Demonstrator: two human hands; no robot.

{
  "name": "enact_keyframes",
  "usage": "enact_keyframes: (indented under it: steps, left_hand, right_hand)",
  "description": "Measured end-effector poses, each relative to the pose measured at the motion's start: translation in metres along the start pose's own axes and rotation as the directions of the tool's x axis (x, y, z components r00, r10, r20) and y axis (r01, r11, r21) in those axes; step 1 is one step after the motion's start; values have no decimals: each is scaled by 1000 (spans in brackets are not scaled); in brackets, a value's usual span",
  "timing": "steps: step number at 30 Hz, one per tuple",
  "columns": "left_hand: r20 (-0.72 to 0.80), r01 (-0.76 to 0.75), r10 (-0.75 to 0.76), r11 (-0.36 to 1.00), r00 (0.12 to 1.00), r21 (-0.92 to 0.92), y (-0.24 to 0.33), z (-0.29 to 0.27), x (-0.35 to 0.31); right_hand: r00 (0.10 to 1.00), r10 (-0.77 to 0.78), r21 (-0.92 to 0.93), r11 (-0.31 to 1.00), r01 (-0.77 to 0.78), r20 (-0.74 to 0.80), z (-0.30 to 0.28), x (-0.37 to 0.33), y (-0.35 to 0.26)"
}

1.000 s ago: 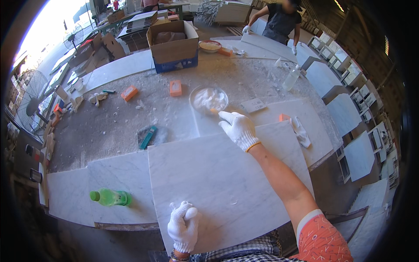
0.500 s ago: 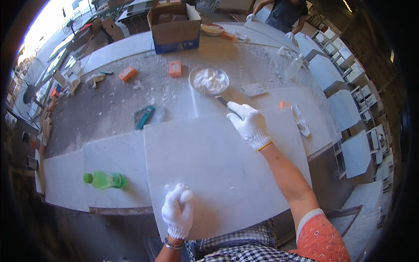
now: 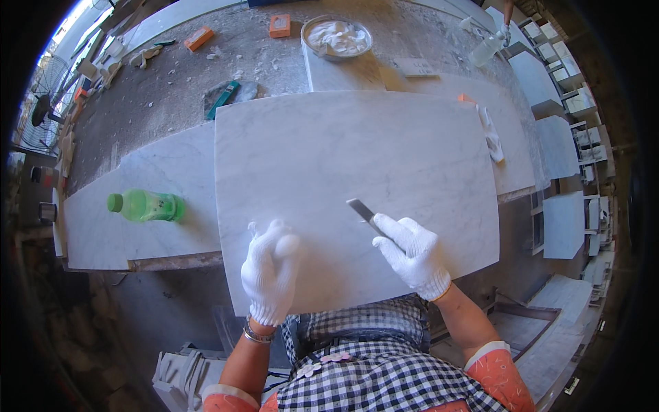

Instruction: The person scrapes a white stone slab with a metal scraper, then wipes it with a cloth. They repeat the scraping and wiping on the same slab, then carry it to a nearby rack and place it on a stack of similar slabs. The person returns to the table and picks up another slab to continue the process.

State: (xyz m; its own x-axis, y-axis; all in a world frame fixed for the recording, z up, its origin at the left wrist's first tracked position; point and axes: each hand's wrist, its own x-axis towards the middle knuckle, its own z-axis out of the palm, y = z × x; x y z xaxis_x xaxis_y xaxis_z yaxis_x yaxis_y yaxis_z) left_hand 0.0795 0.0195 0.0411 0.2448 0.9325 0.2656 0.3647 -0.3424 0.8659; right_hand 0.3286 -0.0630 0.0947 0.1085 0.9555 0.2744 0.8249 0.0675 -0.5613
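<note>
"Head view, centre frame: how is the white slab [image 3: 357,154] being handled?"

"It is laid flat, its 6 o'clock edge turned toward a checked apron [image 3: 384,374]. At its 5 o'clock, a flat dark blade [image 3: 360,209] is pinched by the fingers of the gloved right hand [image 3: 412,254], the tip aimed toward 10 o'clock. At its 8 o'clock, the gloved left hand [image 3: 270,275] is seen with fingers curled and pressed together; whether anything is held inside cannot be told."

"What could be spoiled?"

"The pale face, it is judged. A scratch could be left if a corner of the blade were tilted and dragged, or if grit from the dusty desk [image 3: 158,113] were trapped beneath it. Whether the slab is touched by the tip cannot be made out."

"Could the slab itself be shifted?"

"Possibly. Its near edge appears to be carried out past the neighbouring slab [image 3: 93,237] at 9 o'clock, so a tilt could be caused by heavy pressure there; the support underneath is hidden."

"And the surroundings?"

"A green bottle [image 3: 145,206], also at 9 o'clock, could be rolled or toppled if bumped by the left arm. At 12 o'clock, just beyond the far edge, a bowl [image 3: 321,52] of white paste [image 3: 336,34] could be upset by a careless reach."
</note>
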Motion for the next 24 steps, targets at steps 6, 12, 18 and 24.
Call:
enact_keyframes:
  steps: [6,12,18,24]
  left_hand:
    - [7,-13,13,1000,1000,-4,5,0,-6]
    - [37,63,-68,990,997,124,17,-10,-12]
    - [175,-49,3,964,985,260,24,-13,-10]
    - [225,-64,-6,950,974,305,28,-11,-3]
  right_hand:
    - [987,-135,-233,961,152,89,9,-5,-7]
    - [1000,-17,-100,995,19,27,5,-8,-14]
    - [991,-19,-131,991,36,131,15,-9,-16]
    - [990,-39,-102,993,53,138,14,-6,-14]
